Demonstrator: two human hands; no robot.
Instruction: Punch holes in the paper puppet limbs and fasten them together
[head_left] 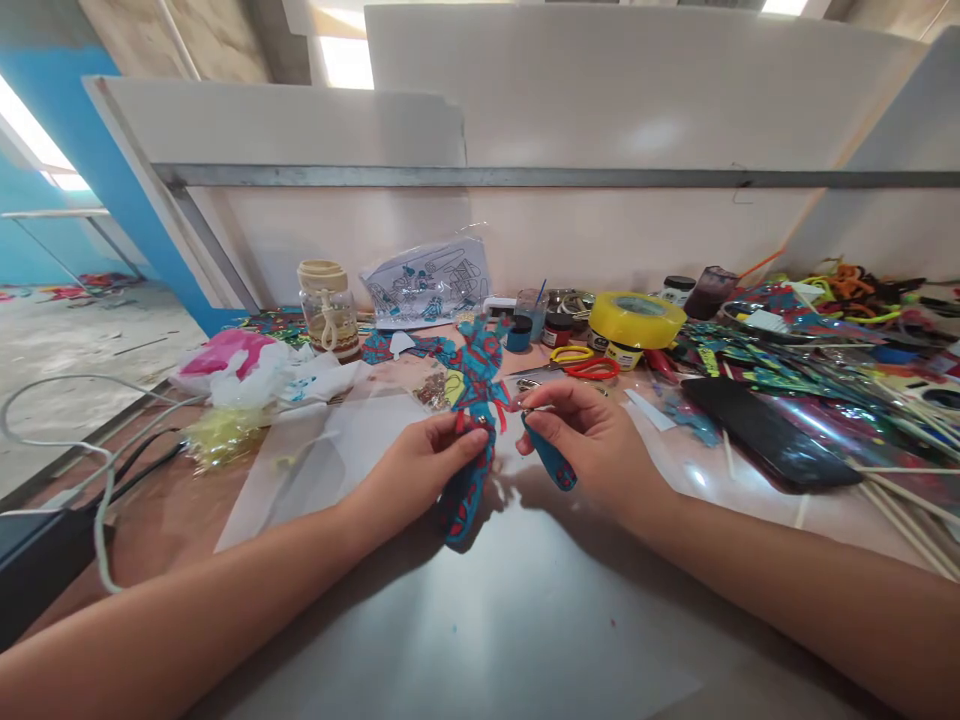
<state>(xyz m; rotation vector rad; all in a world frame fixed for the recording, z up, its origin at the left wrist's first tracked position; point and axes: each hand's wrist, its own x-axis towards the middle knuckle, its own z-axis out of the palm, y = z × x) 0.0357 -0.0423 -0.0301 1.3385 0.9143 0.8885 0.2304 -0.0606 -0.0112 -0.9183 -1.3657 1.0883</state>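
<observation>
1. The two hands are apart, each pinching a piece above the near middle of the tabletop (157, 470).
2. The left hand (439, 450) has thumb and fingers closed on a painted figure (480, 365), blue with red markings, held with its top toward the far edge and a long part hanging below the hand.
3. The right hand (577, 430) grips a small blue piece (551, 455) by its upper end; red marks show near its lower tip, too small to read as writing.
4. Near the far edge, left of centre, a printed sheet (427, 285) in clear plastic leans up, with line drawings on it; any lettering is too small to read. Left of it stands a jar with a beige lid (328, 310).
5. Right of the sheet are a blue paint jar (518, 334) and a red paint jar (557, 330); their labels cannot be made out.
6. Beside them is a yellow tape roll (637, 318), and below its rim a jar with a pale label (622, 355), its print blurred.
7. Toward the right edge lie a flat black object (765, 432) and thin sticks (907, 525).
</observation>
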